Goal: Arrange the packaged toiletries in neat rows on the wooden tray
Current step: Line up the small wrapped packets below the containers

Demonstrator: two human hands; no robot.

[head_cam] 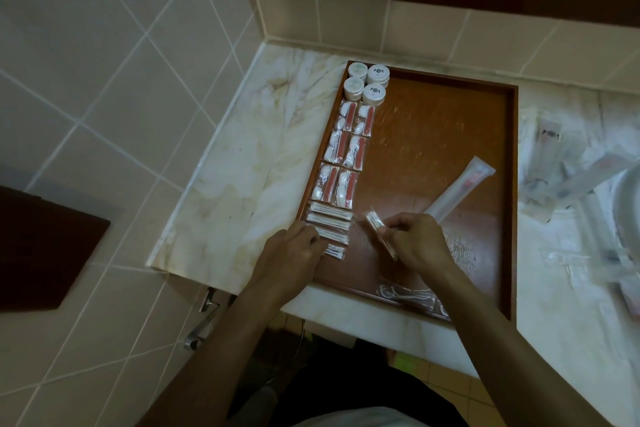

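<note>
Tiled wall (86, 55), pale square tiles with light grout, far left; below it a dark brown panel (45, 246) at the frame's left edge. Marble countertop (235, 191), cream with tan veining, carrying the wooden tray (433, 121), reddish-brown with a raised rim, set close to the corner of the counter. Along the tray's left side, from far end to near end: four round white soap packs (367, 83) in a two-by-two block at the far corner; six clear vanity packets (343, 156) with white and red contents, in two columns of three, touching one another; a column of cotton bud packets (329, 229), laid crosswise and overlapping. Left hand (294, 253), fingers curled, fingertips pressing on the nearest cotton bud packets at the tray's left rim; whether it pinches one cannot be told. Right hand (415, 239), just beside the left and above the tray floor, fingers curled round a few loose cotton bud packets (379, 229), which stand tilted. Toothbrush packet (460, 187), long and white with a red part inside, lying diagonally on the tray's bare centre-right. Crumpled clear wrappers (408, 295) at the tray's near rim. Further clear packaged items (568, 180), blurred, scattered on the counter to the right of the tray.
</note>
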